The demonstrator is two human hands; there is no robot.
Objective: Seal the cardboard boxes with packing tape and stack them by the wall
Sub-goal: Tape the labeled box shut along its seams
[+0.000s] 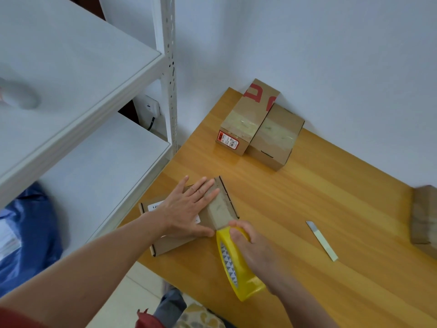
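A flat cardboard box (170, 242) lies near the left front corner of the wooden table (319, 209). My left hand (189, 209) presses flat on its top, fingers straight. A strip of clear tape (220, 207) runs over the box from the yellow tape roll (238, 268), which my right hand (255, 249) grips just off the box's near right corner. Two taped boxes stand side by side against the wall: one with red print (246, 114) and a plain one (276, 136).
A utility knife blade (321, 240) lies on the table to the right of my hands. Another cardboard box (423, 216) shows at the right edge. White metal shelving (78, 95) stands on the left, with a blue bag (30, 233) below.
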